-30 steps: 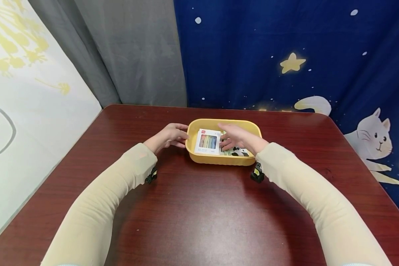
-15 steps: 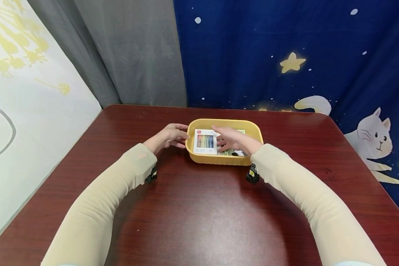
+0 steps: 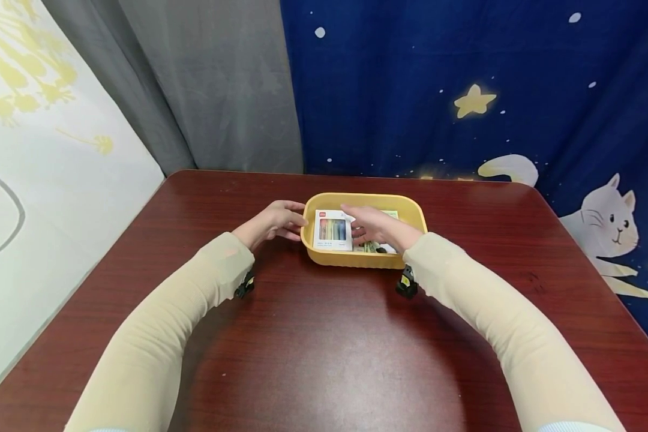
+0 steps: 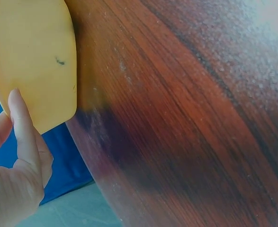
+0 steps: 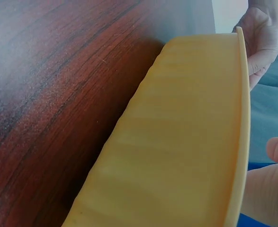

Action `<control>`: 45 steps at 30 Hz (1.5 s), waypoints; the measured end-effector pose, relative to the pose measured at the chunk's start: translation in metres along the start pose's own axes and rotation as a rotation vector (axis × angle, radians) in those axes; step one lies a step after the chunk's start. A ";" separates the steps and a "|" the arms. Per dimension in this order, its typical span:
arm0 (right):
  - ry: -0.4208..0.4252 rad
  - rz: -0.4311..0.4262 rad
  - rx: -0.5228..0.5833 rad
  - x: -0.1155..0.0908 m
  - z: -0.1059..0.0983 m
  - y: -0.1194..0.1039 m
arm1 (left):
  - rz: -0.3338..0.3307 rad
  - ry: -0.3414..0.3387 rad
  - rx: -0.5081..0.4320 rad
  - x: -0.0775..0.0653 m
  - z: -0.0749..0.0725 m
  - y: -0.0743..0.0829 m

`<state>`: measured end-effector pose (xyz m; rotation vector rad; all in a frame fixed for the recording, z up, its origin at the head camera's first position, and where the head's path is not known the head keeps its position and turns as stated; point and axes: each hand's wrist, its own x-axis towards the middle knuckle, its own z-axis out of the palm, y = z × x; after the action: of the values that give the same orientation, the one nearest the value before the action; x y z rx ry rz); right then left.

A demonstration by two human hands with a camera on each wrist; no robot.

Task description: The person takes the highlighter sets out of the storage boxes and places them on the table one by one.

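A yellow plastic basket (image 3: pixel 351 260) stands near the far side of the table. In it lie a white box with a row of coloured sticks pictured on it (image 3: pixel 332 239) and, to its right, a green flat thing with a panda picture (image 3: pixel 371 246). My left hand (image 3: pixel 275 221) touches the basket's left end; the left wrist view has one straight finger (image 4: pixel 19 113) along the outer wall. Over the basket, my right hand (image 3: pixel 379 224) has its thumb apart from its fingers, beside the white box's right edge. It covers part of the panda thing; its fingertip contact is unclear.
The dark red-brown wooden table (image 3: pixel 324 342) extends toward me from the basket. Behind it hang a grey curtain (image 3: pixel 227 90) and a blue curtain (image 3: pixel 378 90) with stars and a cat. A white patterned surface (image 3: pixel 43 198) borders the table's left side.
My right hand has shifted left within the basket. The white box has slid a little left and now lies straighter. The left hand and basket have stayed in place.
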<state>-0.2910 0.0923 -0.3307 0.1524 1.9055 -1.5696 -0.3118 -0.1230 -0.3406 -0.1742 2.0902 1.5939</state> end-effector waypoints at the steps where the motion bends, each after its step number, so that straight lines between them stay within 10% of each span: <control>1: 0.004 -0.001 -0.002 0.000 0.000 0.000 | 0.001 -0.001 0.000 0.000 0.000 0.000; 26: 0.093 -0.039 0.109 -0.001 0.008 0.002 | 0.004 -0.011 0.002 -0.001 0.001 -0.001; 45: 0.107 -0.021 -0.022 0.019 0.005 0.004 | -0.004 -0.023 -0.022 0.002 -0.002 -0.002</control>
<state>-0.3019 0.0834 -0.3452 0.2109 2.0122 -1.5819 -0.3135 -0.1254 -0.3424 -0.1663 2.0550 1.6096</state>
